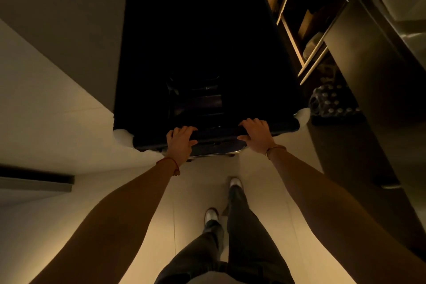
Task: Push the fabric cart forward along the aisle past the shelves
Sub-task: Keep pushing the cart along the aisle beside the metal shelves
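Observation:
A deep black fabric cart (pixel 147 57) with white padded corners fills the middle of the head view, in front of me. Its near rim (pixel 216 132) runs between my hands. My left hand (pixel 181 143) grips that rim left of centre, fingers curled over the top. My right hand (pixel 257 135) grips the same rim right of centre. Some dark folded items lie at the bottom of the cart (pixel 196 99). Shelves (pixel 306 36) stand close along the cart's right side.
A pale wall (pixel 46 76) runs along the left, close to the cart. A pack of bottles (pixel 332 103) sits on the floor under the shelves at right. A dark cabinet side (pixel 368 71) is nearer on the right. My feet are on the pale tiled floor (pixel 196 191).

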`<state>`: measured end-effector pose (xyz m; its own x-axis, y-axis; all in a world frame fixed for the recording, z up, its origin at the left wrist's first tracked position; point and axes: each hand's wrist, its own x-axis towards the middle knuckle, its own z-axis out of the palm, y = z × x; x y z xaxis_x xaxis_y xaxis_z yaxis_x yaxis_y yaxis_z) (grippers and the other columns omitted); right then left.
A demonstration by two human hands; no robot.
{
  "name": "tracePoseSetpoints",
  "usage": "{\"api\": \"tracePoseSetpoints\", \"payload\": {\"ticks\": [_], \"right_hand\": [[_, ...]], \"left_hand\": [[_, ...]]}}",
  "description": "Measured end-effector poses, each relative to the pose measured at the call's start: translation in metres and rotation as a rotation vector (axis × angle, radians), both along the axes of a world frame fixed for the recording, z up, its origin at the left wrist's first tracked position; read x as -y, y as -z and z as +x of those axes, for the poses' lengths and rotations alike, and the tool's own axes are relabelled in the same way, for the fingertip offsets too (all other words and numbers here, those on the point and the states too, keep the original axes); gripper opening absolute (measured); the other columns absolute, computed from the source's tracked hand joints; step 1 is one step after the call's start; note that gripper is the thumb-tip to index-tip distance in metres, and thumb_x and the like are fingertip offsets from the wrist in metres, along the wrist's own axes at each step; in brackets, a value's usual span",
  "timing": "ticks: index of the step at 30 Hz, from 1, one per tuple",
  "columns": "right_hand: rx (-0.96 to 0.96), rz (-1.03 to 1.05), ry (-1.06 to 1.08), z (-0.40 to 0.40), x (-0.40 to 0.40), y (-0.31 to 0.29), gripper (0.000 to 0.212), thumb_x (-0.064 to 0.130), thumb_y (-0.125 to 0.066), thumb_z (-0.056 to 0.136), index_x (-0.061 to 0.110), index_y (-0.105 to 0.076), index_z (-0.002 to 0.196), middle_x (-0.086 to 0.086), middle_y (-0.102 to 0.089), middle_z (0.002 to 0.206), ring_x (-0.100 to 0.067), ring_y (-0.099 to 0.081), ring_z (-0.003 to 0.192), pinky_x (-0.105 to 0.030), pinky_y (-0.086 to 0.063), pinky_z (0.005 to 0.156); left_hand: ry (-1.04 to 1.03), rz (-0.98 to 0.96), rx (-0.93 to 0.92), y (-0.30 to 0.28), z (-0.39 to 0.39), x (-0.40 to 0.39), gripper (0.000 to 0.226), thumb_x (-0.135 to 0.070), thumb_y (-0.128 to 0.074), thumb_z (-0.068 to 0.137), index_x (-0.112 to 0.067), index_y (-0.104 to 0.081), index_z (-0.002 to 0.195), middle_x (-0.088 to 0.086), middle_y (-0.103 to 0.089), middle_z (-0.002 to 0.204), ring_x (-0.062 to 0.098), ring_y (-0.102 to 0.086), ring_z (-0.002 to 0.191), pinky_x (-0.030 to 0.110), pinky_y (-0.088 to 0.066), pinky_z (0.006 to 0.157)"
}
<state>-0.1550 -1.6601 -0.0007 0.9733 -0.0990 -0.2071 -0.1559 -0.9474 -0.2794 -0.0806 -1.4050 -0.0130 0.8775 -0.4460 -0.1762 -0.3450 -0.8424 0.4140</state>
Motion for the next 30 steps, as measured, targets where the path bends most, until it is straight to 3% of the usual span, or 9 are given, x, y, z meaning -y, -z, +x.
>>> {"api": "tracePoseSetpoints", "payload": {"ticks": [11,21,30], "right_hand": [[-0.018,0.041,-0.043,0.110,0.037,-0.011,0.042,0.038,-0.057,0.090,0.014,-0.049,0.124,-0.010,-0.056,0.120,-0.030,-0.047,0.115,-0.043,-0.029,0.102],[-0.012,0.026,-0.092,0.209,0.067,-0.017,0.044,0.040,-0.052,0.092,0.014,-0.046,0.127,-0.010,-0.055,0.123,-0.031,-0.047,0.116,-0.043,-0.030,0.103],[0.022,0.045,-0.088,0.286,0.089,-0.011,0.040,0.037,-0.054,0.092,0.015,-0.048,0.125,-0.009,-0.056,0.122,-0.029,-0.048,0.117,-0.042,-0.029,0.106]], "left_hand": [[-0.041,0.029,0.012,-0.004,0.106,0.035,0.033,-0.018,-0.055,0.088,-0.025,-0.052,0.121,0.005,-0.059,0.116,0.028,-0.046,0.111,0.039,-0.017,0.101],[0.018,0.291,0.125,-0.015,0.194,0.067,0.038,-0.030,-0.043,0.096,-0.019,-0.040,0.132,0.009,-0.052,0.124,0.029,-0.046,0.117,0.043,-0.027,0.108],[-0.039,0.311,0.086,-0.016,0.273,0.096,0.038,-0.027,-0.048,0.093,-0.012,-0.042,0.128,0.013,-0.050,0.124,0.032,-0.044,0.117,0.045,-0.028,0.108]]}}
